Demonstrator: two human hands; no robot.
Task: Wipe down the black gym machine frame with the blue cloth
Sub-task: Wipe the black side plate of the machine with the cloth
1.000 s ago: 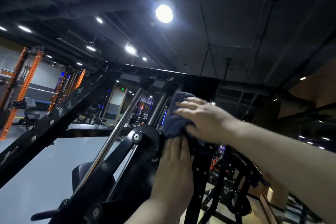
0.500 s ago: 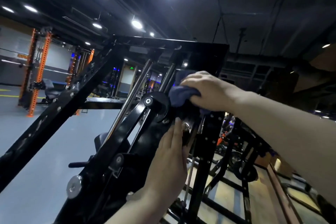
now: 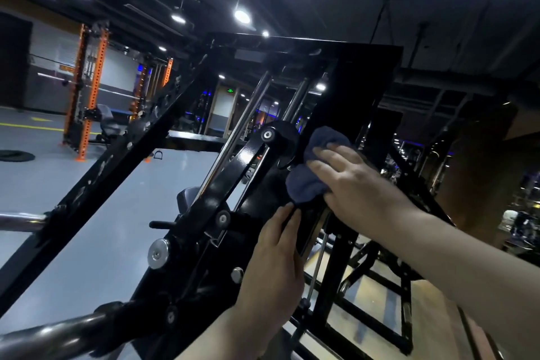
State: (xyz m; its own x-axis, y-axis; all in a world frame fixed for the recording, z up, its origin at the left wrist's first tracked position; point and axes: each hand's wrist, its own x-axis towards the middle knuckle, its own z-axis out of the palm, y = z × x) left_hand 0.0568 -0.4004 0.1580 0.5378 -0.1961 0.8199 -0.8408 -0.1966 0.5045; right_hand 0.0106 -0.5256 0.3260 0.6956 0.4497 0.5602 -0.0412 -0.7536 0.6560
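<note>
Currently, right hand (image 3: 358, 184) presses the blue cloth (image 3: 306, 187) flat-fingered against the black frame (image 3: 359, 82), left hand (image 3: 274, 260) braced flat below; advise firm, overlapping strokes.

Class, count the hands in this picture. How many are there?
2. The right hand presses the blue cloth on the black frame; the left hand rests flat on it just below.
</note>
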